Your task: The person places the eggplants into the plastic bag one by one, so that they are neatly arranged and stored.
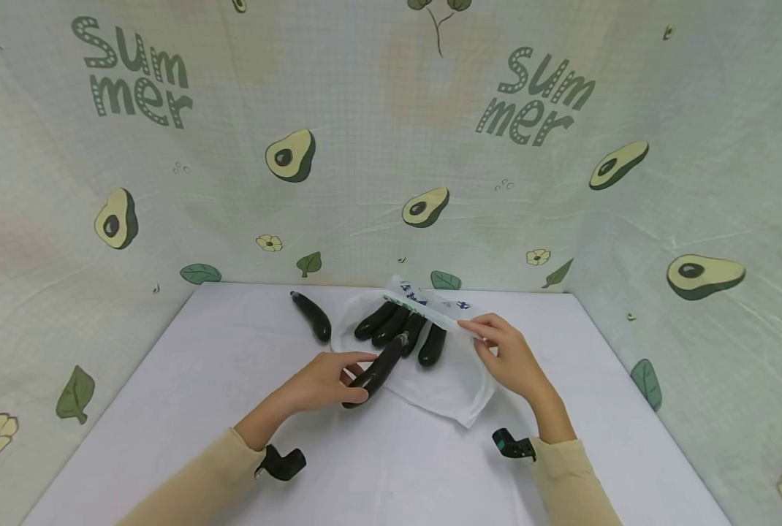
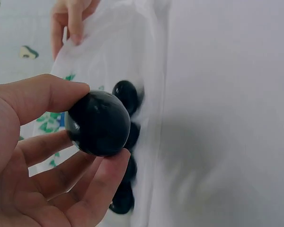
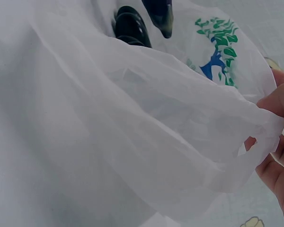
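Note:
My left hand [image 1: 335, 381] grips an eggplant [image 1: 381, 367] near its rounded end, thumb on one side and fingers on the other. Its stem end points toward the mouth of a white plastic bag [image 1: 443, 387] with a green and blue print. Several dark eggplants [image 1: 433, 345] lie side by side in the bag. With thumb and fingertips, my right hand [image 1: 506, 354] pinches the bag's upper edge and holds it raised. In the left wrist view the held eggplant [image 2: 99, 124] appears end-on, with the others partly hidden behind it.
Another eggplant [image 1: 312, 317] lies alone on the white table [image 1: 246, 343], left of the bag. Cloth walls [image 1: 365, 95] with avocado prints enclose the table at the back and sides. A small black camera [image 1: 283, 463] is strapped to each wrist.

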Available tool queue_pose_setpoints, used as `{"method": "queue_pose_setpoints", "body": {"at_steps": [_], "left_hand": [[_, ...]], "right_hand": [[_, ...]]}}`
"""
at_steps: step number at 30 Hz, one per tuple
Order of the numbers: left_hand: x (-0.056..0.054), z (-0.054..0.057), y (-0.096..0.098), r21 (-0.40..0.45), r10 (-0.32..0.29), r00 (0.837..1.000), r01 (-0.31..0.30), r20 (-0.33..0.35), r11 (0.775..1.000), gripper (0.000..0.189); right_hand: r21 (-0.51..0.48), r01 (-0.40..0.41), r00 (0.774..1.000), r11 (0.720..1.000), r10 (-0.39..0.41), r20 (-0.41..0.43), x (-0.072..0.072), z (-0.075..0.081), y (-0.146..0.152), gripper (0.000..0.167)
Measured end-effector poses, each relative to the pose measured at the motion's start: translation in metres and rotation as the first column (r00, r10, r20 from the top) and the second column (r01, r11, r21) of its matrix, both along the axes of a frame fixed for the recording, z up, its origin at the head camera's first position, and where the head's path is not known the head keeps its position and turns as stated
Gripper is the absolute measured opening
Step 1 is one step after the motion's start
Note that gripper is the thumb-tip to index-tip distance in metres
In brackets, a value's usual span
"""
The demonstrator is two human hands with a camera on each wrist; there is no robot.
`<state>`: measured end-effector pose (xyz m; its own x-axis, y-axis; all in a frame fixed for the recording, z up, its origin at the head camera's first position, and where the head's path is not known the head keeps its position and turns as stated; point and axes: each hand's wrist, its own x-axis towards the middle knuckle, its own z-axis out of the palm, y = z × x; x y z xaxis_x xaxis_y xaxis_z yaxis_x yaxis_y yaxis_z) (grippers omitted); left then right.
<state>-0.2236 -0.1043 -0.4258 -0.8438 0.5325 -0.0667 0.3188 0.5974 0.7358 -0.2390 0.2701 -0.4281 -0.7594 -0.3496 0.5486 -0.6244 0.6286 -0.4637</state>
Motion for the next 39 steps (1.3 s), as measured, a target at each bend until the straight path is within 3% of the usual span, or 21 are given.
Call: {"method": "queue_pose_setpoints", "body": {"at_steps": [17, 27, 39], "left_hand": [[-0.007, -0.004, 0.069, 0.046, -0.071, 0.997, 0.072, -0.026, 0.996, 0.064], [-0.012, -0.020, 0.103, 0.043, -0.002, 1.000, 0.002, -0.007, 0.999, 0.064], [-0.020, -0.025, 0.117, 0.036, 0.045, 0.998, -0.043, -0.049, 0.998, 0.062]], "right_hand": [[0.014, 0.016, 1.000, 1.000, -0.016, 0.005, 0.000, 0.002, 0.002, 0.045], [0.005, 0.010, 1.000, 1.000, -0.010, 0.012, 0.000, 0.000, -0.001, 0.045], [0.006, 0.013, 1.000, 1.000, -0.013, 0.010, 0.001, 0.001, -0.001, 0.045]]}}
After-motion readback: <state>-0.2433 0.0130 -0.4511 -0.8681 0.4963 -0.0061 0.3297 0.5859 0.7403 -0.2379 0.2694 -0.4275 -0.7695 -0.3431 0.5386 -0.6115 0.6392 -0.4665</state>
